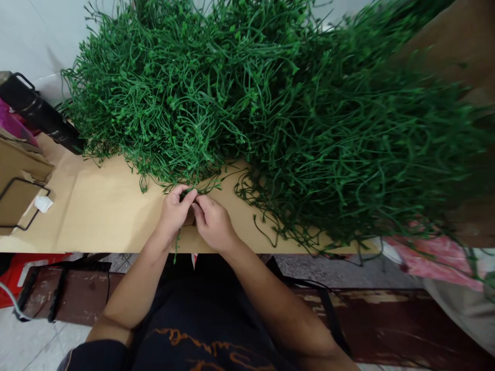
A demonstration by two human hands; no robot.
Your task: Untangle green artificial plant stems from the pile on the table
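Pinching slender green artificial stems (177, 248) between narrowed fingers of left hand (175, 210) and right hand (214, 221), close together above near part of cardboard-covered desk (110, 206). Backed, far and right, by tangled heap of matching stems (216, 93); far left, by black cylinder (44, 114); farthest, by white wall (34, 38).

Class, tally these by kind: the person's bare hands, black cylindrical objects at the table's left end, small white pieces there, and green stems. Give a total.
Bare hands (left hand, right hand): 2
Black cylindrical object: 1
Small white piece: 1
Thin, branching green stems: too tangled to count
Total, without stems: 4
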